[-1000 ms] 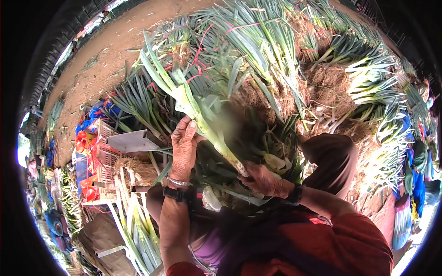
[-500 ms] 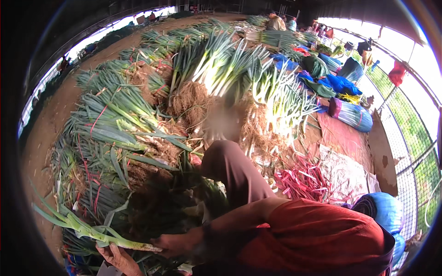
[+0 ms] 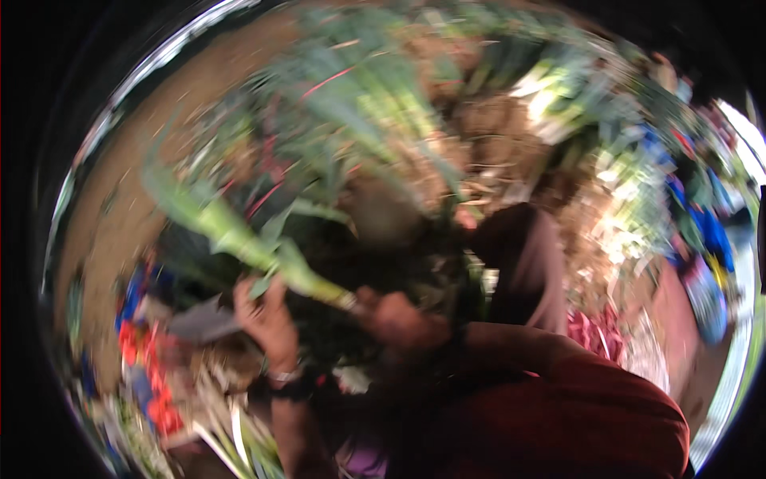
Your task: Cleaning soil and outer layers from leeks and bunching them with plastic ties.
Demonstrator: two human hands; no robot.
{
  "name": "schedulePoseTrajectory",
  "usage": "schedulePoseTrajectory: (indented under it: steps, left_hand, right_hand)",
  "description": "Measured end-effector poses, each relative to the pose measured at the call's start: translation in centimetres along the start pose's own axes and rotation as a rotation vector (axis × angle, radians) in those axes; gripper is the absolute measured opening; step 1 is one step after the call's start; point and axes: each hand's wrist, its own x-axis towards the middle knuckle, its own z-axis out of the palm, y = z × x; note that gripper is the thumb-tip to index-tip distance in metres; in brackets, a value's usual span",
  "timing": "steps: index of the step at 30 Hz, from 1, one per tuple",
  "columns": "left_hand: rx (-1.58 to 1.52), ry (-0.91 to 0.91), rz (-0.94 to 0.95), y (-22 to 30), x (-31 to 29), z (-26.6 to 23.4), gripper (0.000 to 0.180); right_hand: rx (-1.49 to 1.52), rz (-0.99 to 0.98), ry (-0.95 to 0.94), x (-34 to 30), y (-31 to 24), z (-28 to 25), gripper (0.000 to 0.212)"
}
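Note:
A single leek (image 3: 307,281) slants across in front of me, its green leaves pointing to the far left and its pale root end toward my body. My right hand (image 3: 403,319) is closed round the root end. My left hand (image 3: 267,323) is at the lower side of the stalk, its fingers closed on a leaf of it; motion smears the fingertips. Bundles of leeks (image 3: 375,96) tied with red strips lie beyond my hands. Past my bent knee (image 3: 519,255) more leeks with brown roots (image 3: 499,132) are stacked.
A grey flat object (image 3: 203,319) lies beside my left hand, with red and blue material (image 3: 148,375) farther left. Loose pale leeks (image 3: 235,439) lie at the lower left. Pink strips (image 3: 594,335) and blue wrapped bundles (image 3: 706,299) are on the right. Bare ground (image 3: 120,207) runs along the left.
My view has swung left and down, so the scene has shifted right and blurred. Both hands still have the leek, now nearer the middle; my left forearm has come into view.

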Motion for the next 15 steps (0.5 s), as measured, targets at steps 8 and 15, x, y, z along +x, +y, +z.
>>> schedulePoseTrajectory:
  steps: [8, 15]
  left_hand:
    - [0.701, 0.043, 0.66, 0.4, 0.4, -1.6, 0.027]
    - [-0.167, -1.249, -0.277, 1.3, -3.3, -0.1, 0.029]
  right_hand:
    - [-0.088, -0.241, 0.036, 2.9, -4.2, -3.4, 0.027]
    - [0.068, -0.206, 0.085, 6.4, -0.6, -2.3, 0.029]
